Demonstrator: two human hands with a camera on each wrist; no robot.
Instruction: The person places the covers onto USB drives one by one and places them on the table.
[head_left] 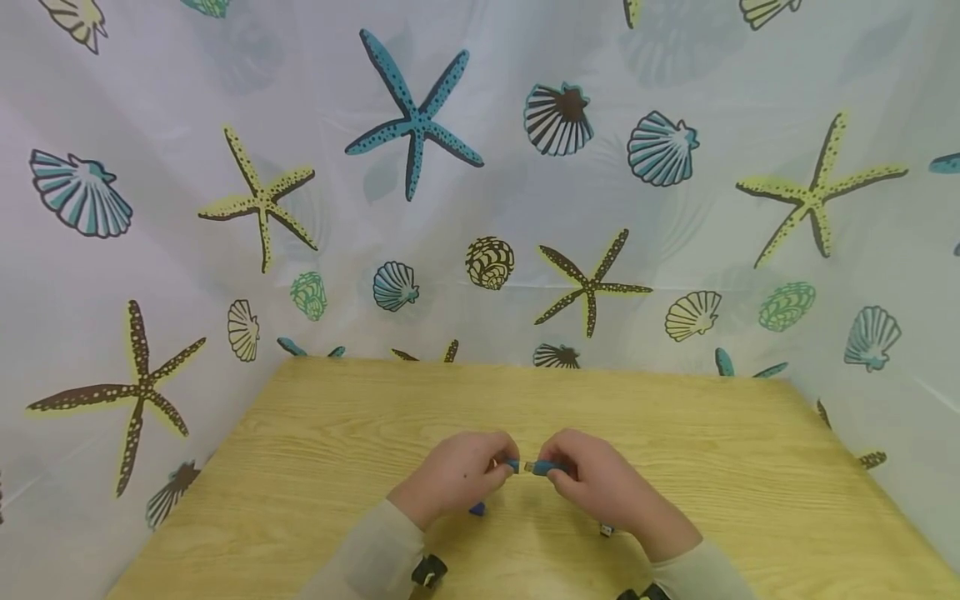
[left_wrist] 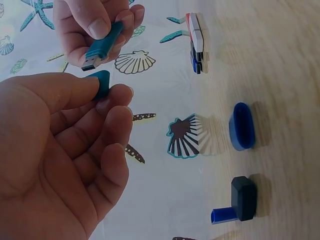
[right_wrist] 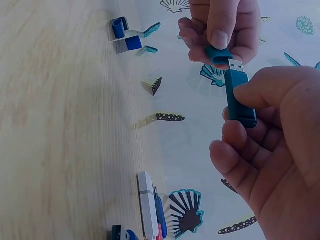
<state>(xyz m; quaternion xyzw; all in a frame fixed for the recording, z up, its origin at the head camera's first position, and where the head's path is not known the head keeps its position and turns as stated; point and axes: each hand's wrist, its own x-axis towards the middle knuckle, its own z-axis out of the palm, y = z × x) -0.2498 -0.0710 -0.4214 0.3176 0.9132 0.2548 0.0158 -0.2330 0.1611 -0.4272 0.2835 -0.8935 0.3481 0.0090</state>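
A teal USB flash drive is pinched between the thumb and fingers of my right hand, its metal plug bare and pointing left. My left hand pinches a small teal cap between thumb and fingers. In the head view the cap and the plug face each other across a small gap, above the wooden table. The right wrist view shows the cap's open end turned towards the plug. Part of the cap is hidden by my left fingers.
On the table, the left wrist view shows a blue cap, a dark block and a small blue piece. A white stick lies by other drives. Behind hangs a curtain with starfish and shells.
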